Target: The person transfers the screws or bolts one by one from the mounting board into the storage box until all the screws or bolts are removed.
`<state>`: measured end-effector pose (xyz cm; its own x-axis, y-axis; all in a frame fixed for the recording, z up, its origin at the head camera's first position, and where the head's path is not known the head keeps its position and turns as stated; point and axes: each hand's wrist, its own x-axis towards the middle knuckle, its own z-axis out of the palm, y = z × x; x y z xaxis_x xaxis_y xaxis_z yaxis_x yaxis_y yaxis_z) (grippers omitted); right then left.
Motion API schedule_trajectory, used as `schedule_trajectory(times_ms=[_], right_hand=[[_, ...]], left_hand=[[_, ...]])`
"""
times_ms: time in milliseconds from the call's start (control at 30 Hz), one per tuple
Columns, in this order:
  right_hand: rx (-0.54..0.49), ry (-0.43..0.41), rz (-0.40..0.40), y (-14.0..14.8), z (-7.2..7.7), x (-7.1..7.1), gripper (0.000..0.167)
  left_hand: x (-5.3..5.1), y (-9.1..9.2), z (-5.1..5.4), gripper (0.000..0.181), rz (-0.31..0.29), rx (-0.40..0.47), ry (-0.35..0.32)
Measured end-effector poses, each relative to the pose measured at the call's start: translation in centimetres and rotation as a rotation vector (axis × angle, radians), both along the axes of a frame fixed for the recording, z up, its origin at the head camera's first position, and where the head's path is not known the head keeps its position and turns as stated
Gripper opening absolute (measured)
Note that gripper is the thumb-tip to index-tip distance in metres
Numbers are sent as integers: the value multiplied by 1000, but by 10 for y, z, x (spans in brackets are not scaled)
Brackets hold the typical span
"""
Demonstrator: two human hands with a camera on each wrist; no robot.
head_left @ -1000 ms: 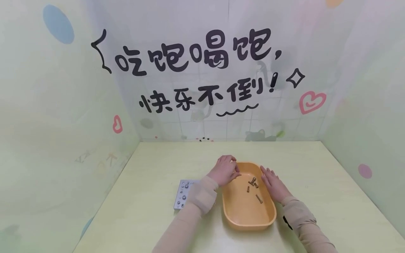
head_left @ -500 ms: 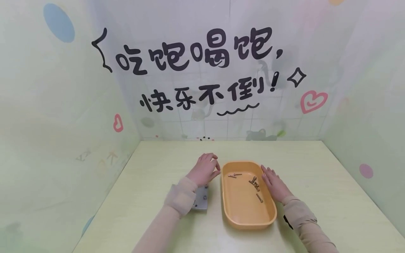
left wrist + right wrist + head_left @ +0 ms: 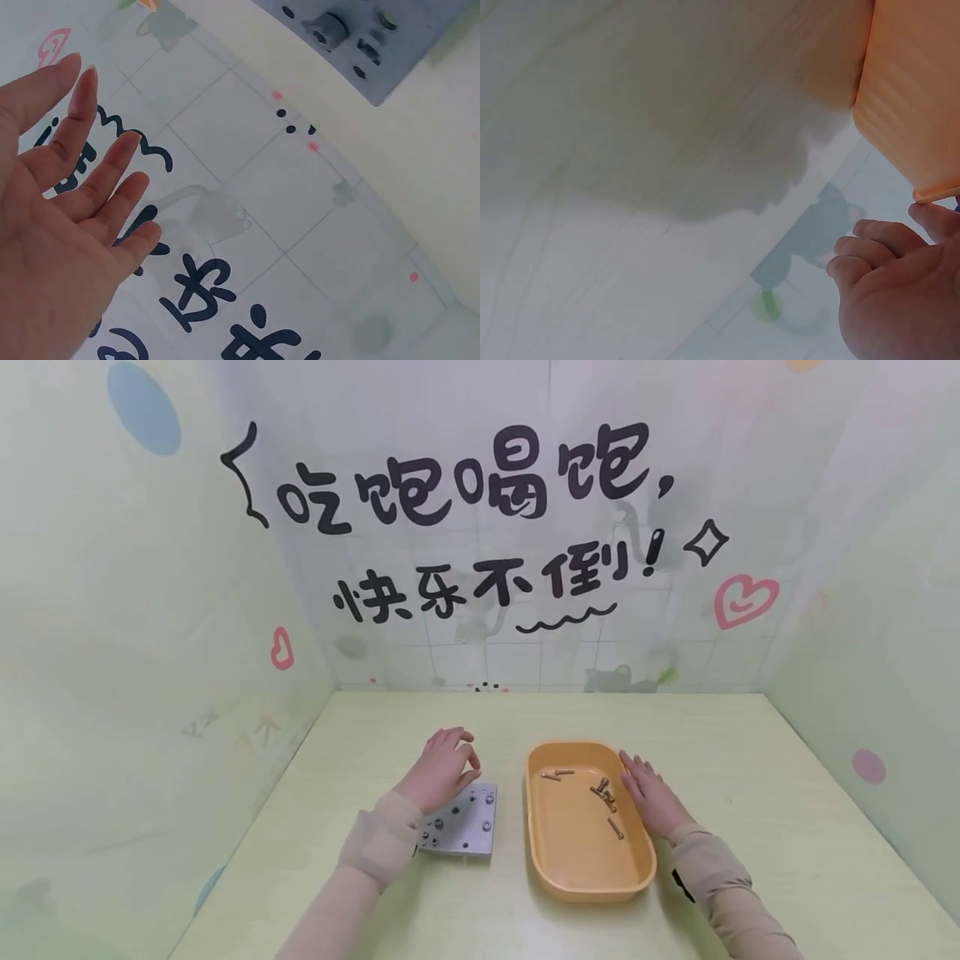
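My left hand (image 3: 442, 768) hovers over the far left part of a grey metal plate (image 3: 474, 827) fitted with several bolts and holes. Its fingers are loosely bent, and the left wrist view shows nothing between the thumb and fingers (image 3: 112, 169). An orange plastic tray (image 3: 588, 893) stands to the right of the plate. Inside it lie several screws (image 3: 603, 791), two of them (image 3: 557, 774) near the far left corner. My right hand (image 3: 652, 795) rests along the tray's right rim with fingers extended. In the right wrist view, a fingertip touches that rim.
The pale wooden table (image 3: 390, 718) meets a printed back wall (image 3: 480, 652) with large black lettering. Side walls close it in on the left and right. The plate and tray stand apart with a strip of table between them.
My left hand has moved left from over the tray to above the plate. Two screws now lie in the tray's far left corner. The right hand has stayed at the rim.
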<state>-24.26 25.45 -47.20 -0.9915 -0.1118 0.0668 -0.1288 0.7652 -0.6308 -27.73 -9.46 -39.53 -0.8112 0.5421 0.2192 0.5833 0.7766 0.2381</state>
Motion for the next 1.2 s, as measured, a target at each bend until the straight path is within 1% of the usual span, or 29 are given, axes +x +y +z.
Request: schedule_trajectory(times_ms=[167, 300, 400, 533, 700, 967, 1067, 1200], right_hand=[[-2, 5, 0, 1, -1, 0, 51], [-3, -4, 2, 0, -2, -1, 51], [-4, -9, 1, 0, -3, -1, 51], [-6, -4, 9, 0, -3, 0, 51], [-12, 0, 15, 1, -1, 0, 51], [-8, -10, 8, 2, 2, 0, 52], [-12, -17, 8, 2, 2, 1, 52], [-14, -16, 11, 2, 0, 1, 52]], left_hand=[[5, -12, -5, 6, 17, 18, -1], [9, -22, -11, 6, 29, 31, -4], [14, -29, -15, 7, 36, 20, 0], [18, -36, -20, 7, 31, 11, 9], [22, -42, -22, 8, 26, 18, 33], [23, -48, -26, 9, 17, 21, 57], [25, -49, -27, 9, 18, 28, 37], [27, -52, -30, 9, 36, 18, 18]])
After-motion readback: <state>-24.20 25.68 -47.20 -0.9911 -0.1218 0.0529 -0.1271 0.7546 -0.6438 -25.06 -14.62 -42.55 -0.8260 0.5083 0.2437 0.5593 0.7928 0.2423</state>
